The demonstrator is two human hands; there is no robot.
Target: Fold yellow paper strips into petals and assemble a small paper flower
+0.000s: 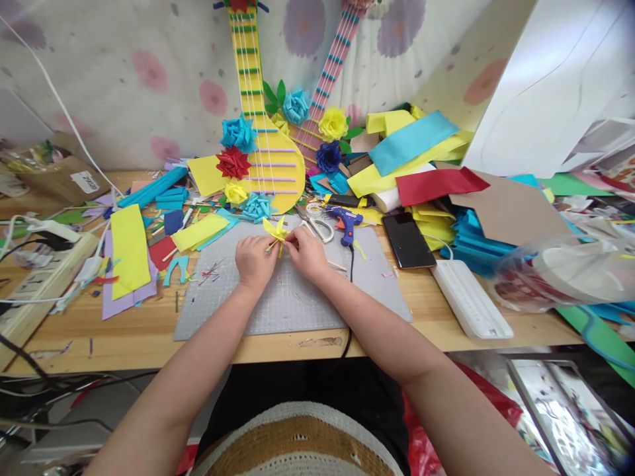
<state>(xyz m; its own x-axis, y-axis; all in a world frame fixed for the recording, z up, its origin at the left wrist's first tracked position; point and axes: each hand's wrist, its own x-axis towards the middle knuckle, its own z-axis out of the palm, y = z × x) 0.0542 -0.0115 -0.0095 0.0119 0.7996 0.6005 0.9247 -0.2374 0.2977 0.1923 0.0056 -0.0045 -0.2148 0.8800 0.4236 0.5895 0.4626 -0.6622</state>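
Between my two hands, above the grey cutting mat (292, 311), is a yellow paper flower (276, 229) with pointed petals spread outward. My left hand (255, 263) grips it low on its left side, fingers closed. From the right, my right hand (306, 251) pinches the flower's base with thumb and fingertips. Just behind the right hand lie white-handled scissors (323, 230) and a blue glue gun (348, 223) with a black cord. Thin coloured paper scraps (211, 272) are scattered left of my left hand. The fingertips partly hide the flower's lower part.
A yellow paper instrument (280, 165) decorated with paper flowers leans at the back, a pink one beside it. Folded papers (414, 142) pile up behind right. A black phone (407, 240) and white power strip (471, 297) lie right; yellow paper (130, 251) lies left.
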